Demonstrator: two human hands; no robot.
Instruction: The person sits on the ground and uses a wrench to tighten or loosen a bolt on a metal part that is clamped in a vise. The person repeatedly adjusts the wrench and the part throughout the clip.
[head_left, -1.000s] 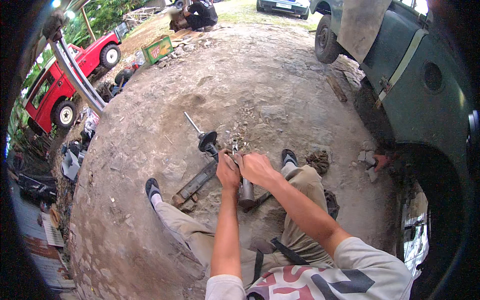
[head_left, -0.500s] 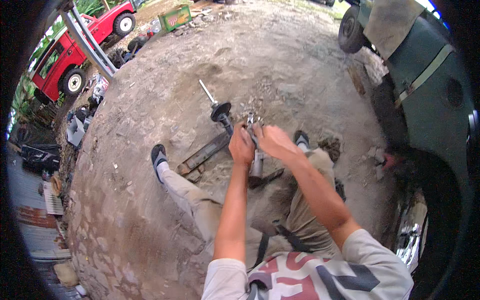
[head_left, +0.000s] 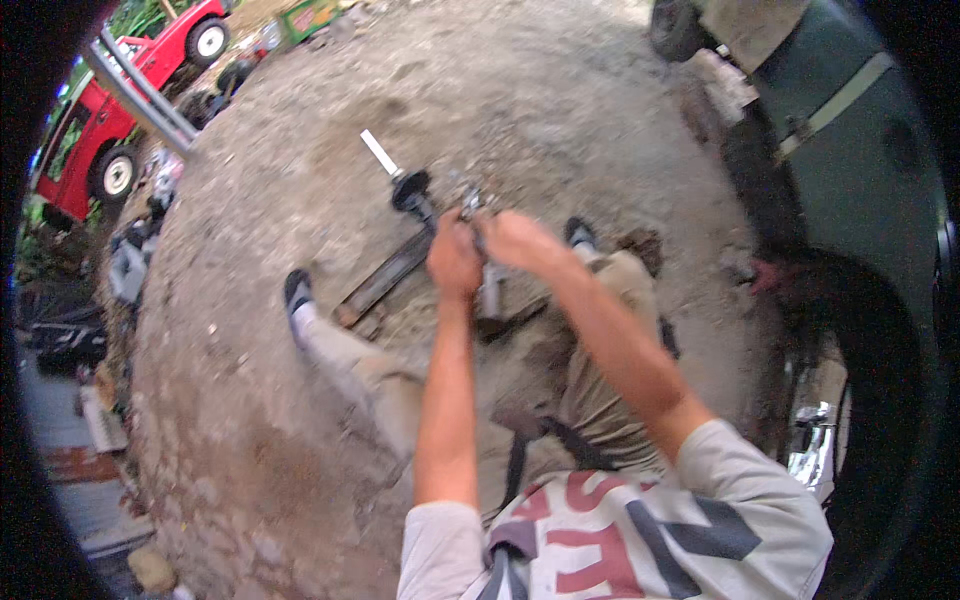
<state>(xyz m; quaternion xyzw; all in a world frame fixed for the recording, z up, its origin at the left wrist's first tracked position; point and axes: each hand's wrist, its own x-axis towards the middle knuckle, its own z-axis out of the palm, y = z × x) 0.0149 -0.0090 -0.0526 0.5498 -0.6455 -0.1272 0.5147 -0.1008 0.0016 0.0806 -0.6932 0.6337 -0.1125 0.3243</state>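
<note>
Large red letters (head_left: 600, 543) stand across the pale shirt (head_left: 690, 572).

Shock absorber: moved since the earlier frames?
No, no clear shift: the shock absorber sits the same relative to the long metal bar on the ground.

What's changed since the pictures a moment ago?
Mainly the view: it has tipped down, so the left hand, right hand and shock absorber appear higher, and the distant crouching person and car have left the picture. Nothing is visibly taken up or let go, though blur hides details. The hands stay close together; the shock absorber and metal bar keep their places.
</note>
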